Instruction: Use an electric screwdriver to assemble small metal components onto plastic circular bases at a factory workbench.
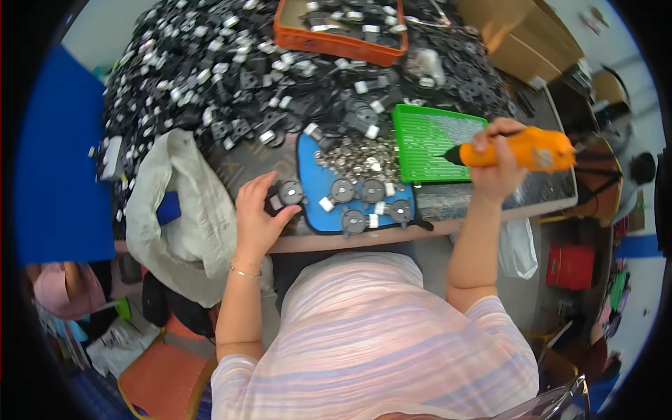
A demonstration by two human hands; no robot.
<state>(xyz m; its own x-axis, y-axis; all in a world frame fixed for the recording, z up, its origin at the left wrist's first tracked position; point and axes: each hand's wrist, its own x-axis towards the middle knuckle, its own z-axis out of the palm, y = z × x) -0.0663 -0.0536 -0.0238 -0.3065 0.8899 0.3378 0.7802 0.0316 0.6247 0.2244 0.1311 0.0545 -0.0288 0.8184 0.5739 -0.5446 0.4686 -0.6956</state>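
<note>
My right hand (498,157) is wrapped round an orange power screwdriver (539,149). Its black tip points left over a green ribbed tray (420,150), where many small silvery screws (458,127) lie toward the far right. My left hand (256,213) is open, thumb and fingers apart, beside a round dark-grey part (290,192) with a white connector; whether it touches the part I cannot tell. More such round parts, one of them a grey disc (354,222), lie on a blue mat (318,213). Behind them is a heap of small shiny metal pieces (364,159).
A huge pile of black parts with white connectors (245,80) covers the table's far side. An orange crate (339,47) stands in it. A whitish sack (178,217) hangs at the left edge. Cardboard boxes (521,38) stand far right; an orange chair (164,374) is lower left.
</note>
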